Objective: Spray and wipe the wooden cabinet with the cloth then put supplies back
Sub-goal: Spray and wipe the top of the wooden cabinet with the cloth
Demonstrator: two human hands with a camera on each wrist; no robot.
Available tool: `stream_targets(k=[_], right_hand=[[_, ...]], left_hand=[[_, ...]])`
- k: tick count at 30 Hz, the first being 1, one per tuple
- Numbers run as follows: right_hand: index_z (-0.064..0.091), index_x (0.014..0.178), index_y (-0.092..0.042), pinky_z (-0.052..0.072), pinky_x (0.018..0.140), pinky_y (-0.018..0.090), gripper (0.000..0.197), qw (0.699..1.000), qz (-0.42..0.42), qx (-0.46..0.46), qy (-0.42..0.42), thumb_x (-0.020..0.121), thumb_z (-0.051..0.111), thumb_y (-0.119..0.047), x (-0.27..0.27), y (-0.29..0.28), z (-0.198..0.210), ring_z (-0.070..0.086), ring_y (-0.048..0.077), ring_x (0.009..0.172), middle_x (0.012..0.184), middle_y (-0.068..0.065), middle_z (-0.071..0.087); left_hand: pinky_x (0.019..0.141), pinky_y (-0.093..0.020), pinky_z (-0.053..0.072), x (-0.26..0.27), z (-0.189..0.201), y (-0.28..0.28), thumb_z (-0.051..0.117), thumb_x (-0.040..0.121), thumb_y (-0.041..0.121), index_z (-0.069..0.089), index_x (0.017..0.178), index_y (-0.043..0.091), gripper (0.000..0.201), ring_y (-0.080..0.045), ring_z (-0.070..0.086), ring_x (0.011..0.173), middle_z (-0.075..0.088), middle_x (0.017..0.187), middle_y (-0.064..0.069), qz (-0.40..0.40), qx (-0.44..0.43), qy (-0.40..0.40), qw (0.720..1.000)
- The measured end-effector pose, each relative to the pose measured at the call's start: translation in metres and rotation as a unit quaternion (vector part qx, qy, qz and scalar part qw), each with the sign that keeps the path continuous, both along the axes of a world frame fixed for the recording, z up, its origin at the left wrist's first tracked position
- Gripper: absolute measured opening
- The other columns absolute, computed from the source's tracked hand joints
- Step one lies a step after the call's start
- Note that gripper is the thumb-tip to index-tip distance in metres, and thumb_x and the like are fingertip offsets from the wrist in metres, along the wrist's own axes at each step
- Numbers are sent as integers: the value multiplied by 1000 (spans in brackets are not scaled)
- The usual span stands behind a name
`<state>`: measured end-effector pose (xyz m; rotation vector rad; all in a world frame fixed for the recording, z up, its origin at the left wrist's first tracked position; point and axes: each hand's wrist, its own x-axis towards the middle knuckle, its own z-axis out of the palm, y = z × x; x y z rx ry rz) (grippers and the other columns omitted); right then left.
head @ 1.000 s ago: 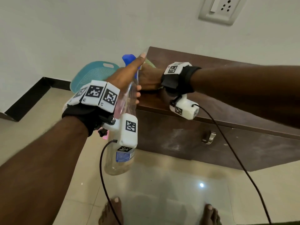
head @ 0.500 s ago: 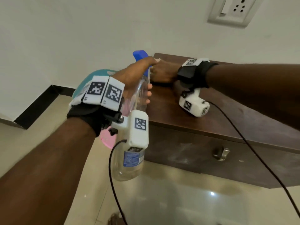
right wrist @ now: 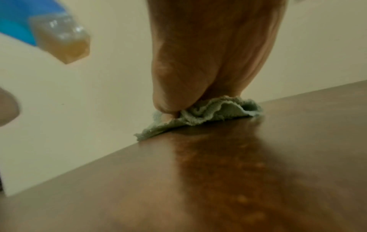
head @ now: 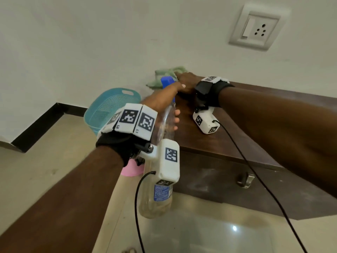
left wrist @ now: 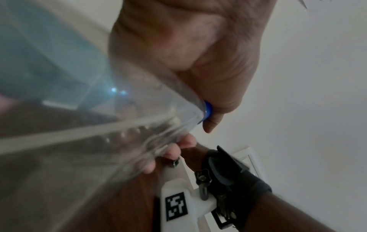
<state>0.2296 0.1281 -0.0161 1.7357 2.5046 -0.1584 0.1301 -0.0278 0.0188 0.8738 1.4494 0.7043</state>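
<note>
The right hand (head: 185, 83) is stretched out over the top of the wooden cabinet (head: 228, 143) with its fingers bunched down on the green cloth (right wrist: 200, 114), pinning it flat against the wood near the far corner, which looks like the pressure a wiping stroke needs. Just beside that hand and nearer the body, the left hand (head: 160, 101) is wrapped around the neck of the clear spray bottle (head: 156, 196), thumb up by the blue head, holding it upright off the cabinet's edge, probably to keep it ready without blocking the cloth.
</note>
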Motion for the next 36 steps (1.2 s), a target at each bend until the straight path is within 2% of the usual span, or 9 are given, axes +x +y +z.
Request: stream_targets(k=[6, 10, 13, 15, 18, 27, 30, 33, 36], right_hand=[[12, 148, 3, 4, 121, 32, 46, 993, -114, -18, -15, 106, 20, -14, -8, -20, 1, 8, 28, 149, 160, 16, 12], [22, 150, -26, 3, 119, 55, 54, 989, -137, 51, 25, 99, 36, -40, 21, -17, -25, 6, 29, 149, 160, 2, 17], [21, 151, -19, 2, 120, 55, 63, 976, -201, 43, 72, 97, 42, -43, 30, 5, -31, 3, 38, 148, 161, 10, 12], [11, 154, -14, 2, 118, 60, 73, 982, -144, -20, 121, 96, 49, -38, 24, 8, -26, 0, 43, 147, 160, 19, 1], [6, 154, -21, -2, 120, 55, 70, 993, -61, -34, 95, 98, 48, -31, 14, 6, -23, -6, 37, 149, 162, 11, -4], [44, 140, -12, 6, 118, 56, 47, 958, -265, 47, 103, 98, 42, -32, 71, 7, -37, 19, 37, 144, 152, 13, 34], [44, 139, -6, 27, 113, 43, 46, 976, -175, -41, 119, 98, 47, -25, 51, 0, -29, 41, 26, 129, 145, 14, 42], [25, 147, -15, 20, 115, 37, 50, 993, -98, 2, 63, 101, 39, -28, 17, -2, -26, 26, 23, 142, 153, 8, 29], [40, 133, -10, 38, 91, 37, 41, 996, -59, 23, 70, 96, 48, -26, 30, -6, -11, 44, 32, 127, 131, 16, 47]], left_hand=[[54, -25, 54, 13, 3, 1, 60, 91, 56, 63, 106, 12, 46, -18, 55, 54, 59, 74, -6, 24, 27, -24, 999], [60, -31, 54, 18, 2, 2, 58, 92, 54, 56, 135, 12, 60, -21, 56, 55, 55, 72, -5, 33, 15, -20, 999], [69, -34, 57, 22, 3, 1, 60, 89, 55, 57, 128, 11, 59, -23, 63, 62, 63, 78, -8, 40, 29, -18, 999], [79, -37, 59, 23, -1, 6, 62, 84, 59, 59, 130, 10, 67, -26, 69, 73, 69, 89, -12, 41, 30, -15, 999], [57, -31, 58, 22, -2, 8, 61, 90, 55, 61, 122, 10, 55, -20, 59, 52, 59, 72, -6, 40, 16, -32, 999], [61, -32, 57, 19, -6, -4, 60, 91, 57, 57, 111, 12, 50, -19, 59, 53, 58, 68, -3, 26, 12, 5, 1000], [62, -32, 55, 21, -4, -5, 59, 93, 55, 59, 113, 11, 48, -20, 56, 52, 55, 67, -3, 30, 26, 1, 999], [61, -32, 56, 26, -4, -2, 58, 93, 54, 63, 122, 9, 54, -20, 56, 50, 54, 66, -4, 23, 33, -10, 999], [61, -32, 56, 27, -4, -1, 57, 93, 57, 59, 116, 9, 53, -20, 56, 51, 54, 68, -4, 15, 18, -14, 1000]])
